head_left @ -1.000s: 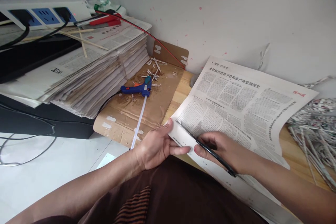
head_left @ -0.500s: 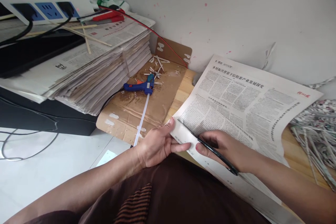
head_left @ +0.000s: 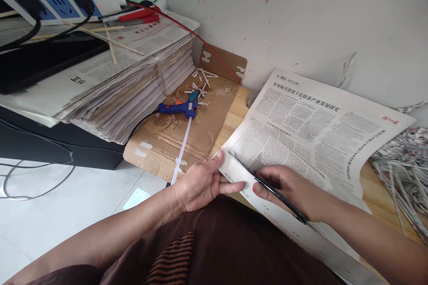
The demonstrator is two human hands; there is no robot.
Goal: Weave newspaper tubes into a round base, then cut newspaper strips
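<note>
A large sheet of newspaper (head_left: pixel 301 120) lies over the wooden table and hangs toward my lap, its near margin folded or curled. At its near left corner, my left hand (head_left: pixel 207 182) pinches the paper, thumb on top and fingers beneath. My right hand (head_left: pixel 290 189) is closed around a slim knife (head_left: pixel 284 200) with a black handle. Its thin blade points left along the margin, the tip close to my left thumb. The blade touches or lies just at the paper; how far it goes in, I cannot tell.
Left of the paper, a blue glue gun (head_left: pixel 182 107) with a white glue stick rests on stained cardboard (head_left: pixel 203 136), near paper scraps. A tall newspaper stack (head_left: pixel 140 80) carries a power strip (head_left: pixel 63 4) and sticks. Rolled paper strips (head_left: pixel 408 169) lie at right.
The whole view has shifted slightly. Both hands, the knife and the newspaper keep almost the same positions relative to one another.
</note>
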